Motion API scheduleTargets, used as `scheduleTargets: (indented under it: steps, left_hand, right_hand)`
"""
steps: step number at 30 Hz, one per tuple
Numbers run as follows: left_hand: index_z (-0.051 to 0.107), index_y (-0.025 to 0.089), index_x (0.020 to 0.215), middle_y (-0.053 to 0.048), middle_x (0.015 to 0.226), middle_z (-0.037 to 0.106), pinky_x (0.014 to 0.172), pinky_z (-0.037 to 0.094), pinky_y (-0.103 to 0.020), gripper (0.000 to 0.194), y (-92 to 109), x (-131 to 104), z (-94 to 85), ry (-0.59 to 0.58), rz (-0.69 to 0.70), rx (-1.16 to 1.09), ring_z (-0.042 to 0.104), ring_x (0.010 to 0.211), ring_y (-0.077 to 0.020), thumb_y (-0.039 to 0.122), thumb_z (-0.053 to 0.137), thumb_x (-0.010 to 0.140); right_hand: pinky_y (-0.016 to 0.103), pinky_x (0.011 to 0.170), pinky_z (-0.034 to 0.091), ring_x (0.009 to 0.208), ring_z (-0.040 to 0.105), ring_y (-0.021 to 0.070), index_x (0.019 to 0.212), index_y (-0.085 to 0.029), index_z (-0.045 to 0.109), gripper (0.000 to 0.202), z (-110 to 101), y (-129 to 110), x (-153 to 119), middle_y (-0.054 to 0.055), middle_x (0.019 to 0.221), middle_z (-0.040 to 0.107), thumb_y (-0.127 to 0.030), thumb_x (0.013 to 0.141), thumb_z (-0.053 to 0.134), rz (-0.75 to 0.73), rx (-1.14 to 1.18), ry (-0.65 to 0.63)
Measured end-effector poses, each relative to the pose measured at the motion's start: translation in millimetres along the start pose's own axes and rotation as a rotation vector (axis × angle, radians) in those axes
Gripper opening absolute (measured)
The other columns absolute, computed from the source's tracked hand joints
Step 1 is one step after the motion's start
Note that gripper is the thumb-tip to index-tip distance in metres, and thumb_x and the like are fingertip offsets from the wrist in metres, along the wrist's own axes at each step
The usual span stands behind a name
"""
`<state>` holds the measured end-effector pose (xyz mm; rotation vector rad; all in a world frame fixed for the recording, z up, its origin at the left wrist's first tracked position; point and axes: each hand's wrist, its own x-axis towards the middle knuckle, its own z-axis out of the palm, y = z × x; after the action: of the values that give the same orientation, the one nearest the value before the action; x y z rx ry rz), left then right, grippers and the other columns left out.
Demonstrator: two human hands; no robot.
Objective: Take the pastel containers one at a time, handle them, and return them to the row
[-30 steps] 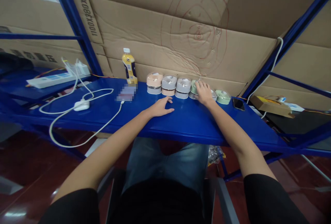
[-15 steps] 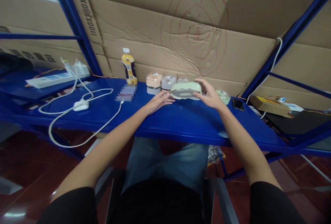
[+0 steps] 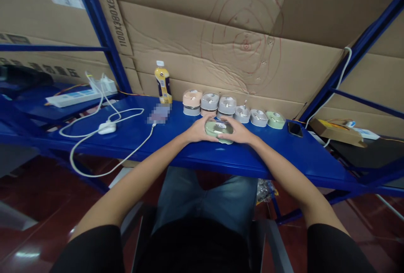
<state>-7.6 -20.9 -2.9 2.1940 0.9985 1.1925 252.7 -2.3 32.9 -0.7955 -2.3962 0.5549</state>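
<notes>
A light green rounded box (image 3: 218,128) with a shiny top is at the middle of the blue table (image 3: 176,147), its top facing up. My left hand (image 3: 197,130) wraps its left side. My right hand (image 3: 241,131) curls round the right side, fingers on the far edge and thumb at the front. Just behind my hands runs a row of similar boxes: a peach box (image 3: 192,97) on a grey one, a grey box (image 3: 209,101) on a pinkish one, and a stacked grey box (image 3: 227,104). Single grey boxes (image 3: 259,117) and a green box (image 3: 275,120) continue to the right.
A yellow drink bottle (image 3: 163,83) stands behind a blurred-out object (image 3: 159,113) with a white cable. Left of these lie a white charger (image 3: 107,127) and a power strip (image 3: 74,97). A phone (image 3: 295,129) and an open carton (image 3: 337,132) are at the right.
The green box was tilted in the air, mainly in my right hand. It has come down toward me, level, with both hands round it. The row behind shows more fully.
</notes>
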Motion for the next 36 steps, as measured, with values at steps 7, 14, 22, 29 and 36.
scheduleTargets:
  steps: [7, 14, 22, 29, 36]
  left_hand:
    - [0.043, 0.021, 0.166, -0.02, 0.146, 0.068, 0.118, 0.051, -0.062, 0.129, 2.6, -2.9, 2.4, -0.045, 0.013, 0.07, 0.066, 0.138, -0.0444, 0.061, 0.103, 0.058]
    - [0.084, 0.027, 0.124, -0.013, 0.132, 0.065, 0.123, 0.049, -0.059, 0.058, 7.8, -5.6, 0.7, -0.113, 0.059, 0.233, 0.066, 0.131, -0.0382, 0.068, 0.083, 0.085]
    - [0.086, 0.023, 0.114, -0.014, 0.13, 0.067, 0.122, 0.05, -0.059, 0.061, -2.5, -3.2, -15.2, 0.018, -0.014, 0.242, 0.066, 0.129, -0.0388, 0.077, 0.07, 0.091]
    - [0.078, 0.018, 0.127, -0.016, 0.126, 0.072, 0.118, 0.052, -0.058, 0.067, -20.2, -2.2, -30.6, 0.093, -0.159, 0.346, 0.068, 0.126, -0.0382, 0.071, 0.074, 0.087]
    - [0.057, 0.018, 0.151, -0.017, 0.149, 0.068, 0.118, 0.053, -0.054, 0.093, 7.8, -3.2, -15.4, 0.061, -0.031, 0.211, 0.066, 0.136, -0.0401, 0.067, 0.088, 0.077]
  right_hand:
    - [0.058, 0.113, 0.055, 0.129, 0.07, 0.0385, 0.15, -0.019, 0.062, 0.087, 3.0, -5.4, 1.1, 0.019, 0.141, 0.073, -0.067, 0.08, 0.084, -0.032, -0.148, 0.133]
    - [0.051, 0.093, 0.061, 0.093, 0.075, 0.0303, 0.136, -0.021, 0.067, 0.071, -40.8, 38.9, -13.2, 0.01, 0.106, 0.079, -0.075, 0.09, 0.069, 0.25, -0.024, 0.353]
    - [0.051, 0.102, 0.06, 0.111, 0.075, 0.033, 0.138, -0.02, 0.069, 0.074, -51.0, 54.4, -17.1, 0.013, 0.118, 0.078, -0.075, 0.089, 0.071, 0.323, -0.135, 0.271]
    - [0.057, 0.103, 0.061, 0.112, 0.075, 0.04, 0.143, -0.019, 0.071, 0.087, -57.7, 55.1, -20.2, 0.016, 0.115, 0.078, -0.072, 0.076, 0.086, 0.434, -0.141, 0.139]
    - [0.058, 0.113, 0.057, 0.125, 0.072, 0.04, 0.143, -0.02, 0.069, 0.086, -50.7, 43.8, -17.8, 0.017, 0.134, 0.076, -0.071, 0.076, 0.087, 0.248, -0.043, 0.31]
